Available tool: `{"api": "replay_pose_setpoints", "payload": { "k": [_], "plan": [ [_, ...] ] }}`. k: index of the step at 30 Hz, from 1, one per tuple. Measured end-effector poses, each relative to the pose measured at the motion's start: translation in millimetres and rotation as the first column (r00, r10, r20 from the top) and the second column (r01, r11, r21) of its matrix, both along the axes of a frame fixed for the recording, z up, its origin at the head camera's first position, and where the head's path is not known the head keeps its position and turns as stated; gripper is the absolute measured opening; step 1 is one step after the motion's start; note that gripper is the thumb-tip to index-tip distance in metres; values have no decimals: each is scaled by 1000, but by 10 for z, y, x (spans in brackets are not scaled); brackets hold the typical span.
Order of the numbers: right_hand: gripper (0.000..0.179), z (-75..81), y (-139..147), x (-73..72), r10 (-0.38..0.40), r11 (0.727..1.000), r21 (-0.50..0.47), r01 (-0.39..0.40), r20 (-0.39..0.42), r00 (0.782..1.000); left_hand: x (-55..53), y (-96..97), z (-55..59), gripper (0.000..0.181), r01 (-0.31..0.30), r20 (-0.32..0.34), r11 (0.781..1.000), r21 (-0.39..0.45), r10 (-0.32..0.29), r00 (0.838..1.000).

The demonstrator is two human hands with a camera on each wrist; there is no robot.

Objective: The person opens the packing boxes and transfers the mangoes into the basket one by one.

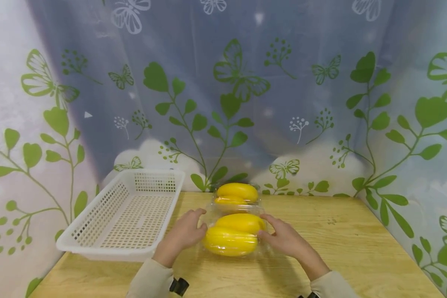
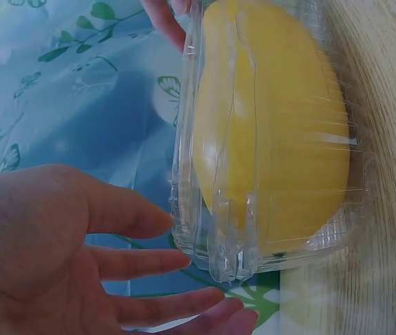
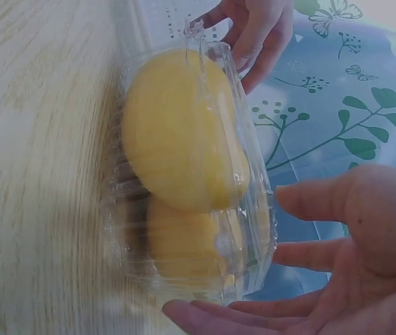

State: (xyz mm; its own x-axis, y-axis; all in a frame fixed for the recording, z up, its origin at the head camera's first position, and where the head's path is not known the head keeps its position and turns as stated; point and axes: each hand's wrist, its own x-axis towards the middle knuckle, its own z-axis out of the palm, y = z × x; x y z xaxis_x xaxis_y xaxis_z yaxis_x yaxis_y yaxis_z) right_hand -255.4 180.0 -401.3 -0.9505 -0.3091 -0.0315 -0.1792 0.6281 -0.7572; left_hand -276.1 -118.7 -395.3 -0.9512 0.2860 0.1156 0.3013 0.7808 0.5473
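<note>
A clear plastic clamshell box (image 2: 231, 262) lies on the wooden table in front of me, holding two smooth yellow mango-like fruits (image 1: 229, 242). At its left end is my left hand (image 1: 186, 231), with fingers extended and thumb apart. In the left wrist view the left thumb and fingertips reach the rim by the latch tab; firm contact is hard to tell. On the opposite end, my right hand (image 1: 285, 240) has its fingers spread, and its thumb (image 3: 309, 199) is at the rim. Neither hand is curled round the box.
Behind the near box, a second clear box with yellow fruits (image 1: 237, 191) stands by the curtain. To the left is a white perforated plastic basket (image 1: 113, 251). A leaf-and-butterfly printed curtain (image 1: 193, 82) borders the back and sides of the wooden table (image 1: 342, 240).
</note>
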Motion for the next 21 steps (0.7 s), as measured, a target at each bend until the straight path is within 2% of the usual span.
{"api": "replay_pose_setpoints", "payload": {
  "k": [4,9,21],
  "plan": [
    [60,-12,-26,-3,-17,1000,-14,18,15,1000,-6,-16,5,45,22,15,999,24,-22,1000],
    [58,-22,-47,-12,-28,1000,-5,28,-6,1000,-2,-16,15,44,48,23,998,52,-49,999],
    [56,-31,-71,-33,-53,999,-7,53,-25,998,0,6,33,42,50,29,998,43,-51,998]
  ]
}}
